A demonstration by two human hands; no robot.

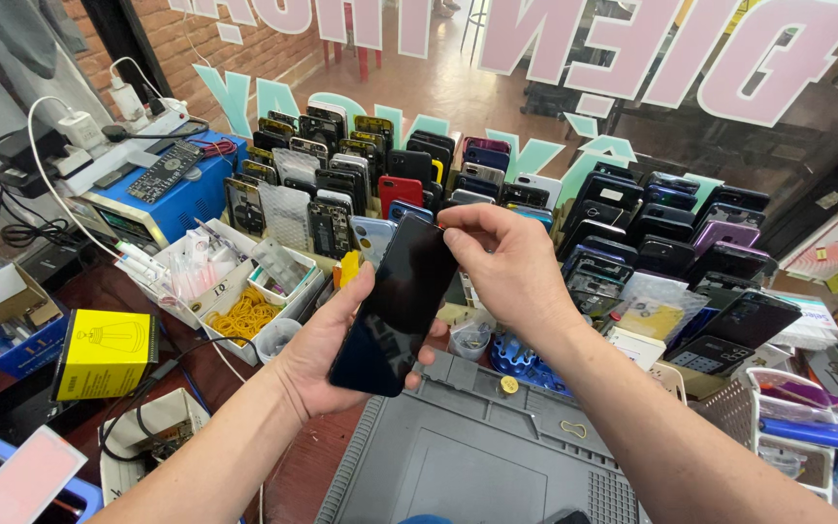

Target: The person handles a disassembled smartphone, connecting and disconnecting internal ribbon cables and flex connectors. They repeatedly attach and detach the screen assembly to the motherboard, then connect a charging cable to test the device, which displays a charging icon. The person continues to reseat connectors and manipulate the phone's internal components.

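1. Smartphone [395, 306]: black glass face, highly glossy, smooth, mirror-like sheen; held between the bare left hand [327, 364] and right hand [511, 267].
2. Work mat [477, 456], below the smartphone: grey, matt, rubbery-looking, moulded with ridges and shallow trays.
3. Table [293, 475], left of the mat: dark reddish wood look, polished, some shine.
4. Box [104, 354], far left of the smartphone: yellow and black printed cardboard, smooth, slight sheen.
5. Rubber bands [244, 315], left of the smartphone: yellow, matt, in a white plastic tray.
6. Phone stock [661, 238], behind the smartphone: glossy glass and plastic backs, some in clear film bags.
7. Blue unit [181, 199], far upper left: painted metal, semi-gloss.
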